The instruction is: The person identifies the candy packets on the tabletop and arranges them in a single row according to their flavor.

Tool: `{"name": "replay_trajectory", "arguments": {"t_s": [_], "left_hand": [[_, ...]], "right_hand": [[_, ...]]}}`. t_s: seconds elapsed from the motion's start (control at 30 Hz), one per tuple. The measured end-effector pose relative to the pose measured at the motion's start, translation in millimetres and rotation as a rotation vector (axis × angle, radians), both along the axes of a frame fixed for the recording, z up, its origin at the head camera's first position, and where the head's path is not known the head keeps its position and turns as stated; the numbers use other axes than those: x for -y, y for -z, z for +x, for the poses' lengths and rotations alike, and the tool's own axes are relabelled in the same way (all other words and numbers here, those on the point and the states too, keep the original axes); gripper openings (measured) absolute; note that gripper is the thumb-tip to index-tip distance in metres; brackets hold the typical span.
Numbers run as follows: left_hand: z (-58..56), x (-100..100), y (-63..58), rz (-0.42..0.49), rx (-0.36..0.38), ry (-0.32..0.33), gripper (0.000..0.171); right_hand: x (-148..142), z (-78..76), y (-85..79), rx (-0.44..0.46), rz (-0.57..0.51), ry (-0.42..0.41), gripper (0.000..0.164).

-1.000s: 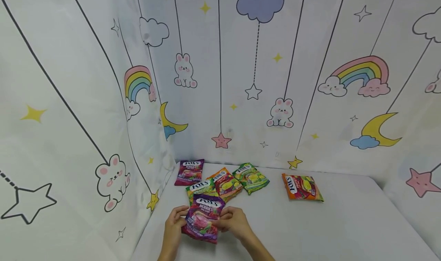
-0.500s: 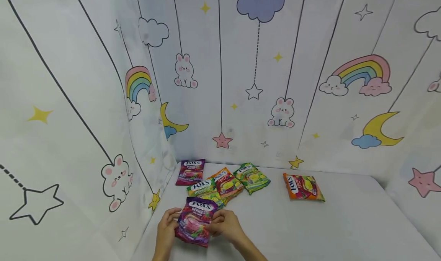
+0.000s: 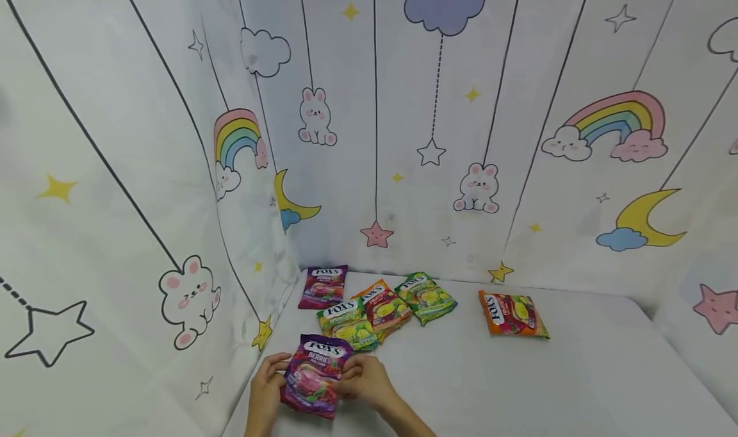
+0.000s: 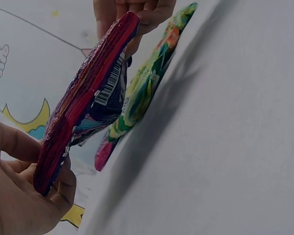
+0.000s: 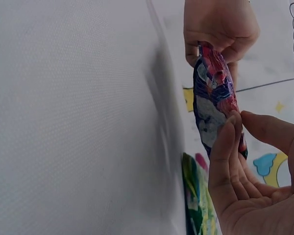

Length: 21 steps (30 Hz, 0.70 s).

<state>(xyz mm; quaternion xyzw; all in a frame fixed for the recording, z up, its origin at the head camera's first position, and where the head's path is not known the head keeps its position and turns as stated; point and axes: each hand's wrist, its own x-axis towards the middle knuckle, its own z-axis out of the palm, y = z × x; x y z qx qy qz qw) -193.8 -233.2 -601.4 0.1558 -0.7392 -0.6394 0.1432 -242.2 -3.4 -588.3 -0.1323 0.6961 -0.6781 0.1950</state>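
Note:
Both my hands hold a purple bag of Fox's Berries candy raised over the table, its printed front facing up toward the head camera. My left hand pinches its left edge between thumb and fingers. On the opposite edge, my right hand pinches it the same way. In the left wrist view the bag is seen from its end, with a barcode on the underside and a gap above the tabletop. Just behind it lies a green Fox's Spring candy bag.
An orange Fox's Fruits bag touches the green one. Another green bag lies to its right, and a purple Berries bag at the back left corner. Farther right is an orange bag on the white table. Printed fabric walls rise left and behind.
The purple candy bag and both hands have moved left and slightly nearer to me, uncovering more of the green bag behind. The other bags lie as before; the head view has shifted slightly.

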Motion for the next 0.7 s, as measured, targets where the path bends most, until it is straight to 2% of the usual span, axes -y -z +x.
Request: {"name": "replay_trajectory", "arguments": {"t_s": [0.7], "left_hand": [[8.0, 30.1, 9.8, -0.05, 0.073, -0.01, 0.053]], "right_hand": [[31.9, 7.4, 9.3, 0.004, 0.0, 0.006, 0.027]]}}
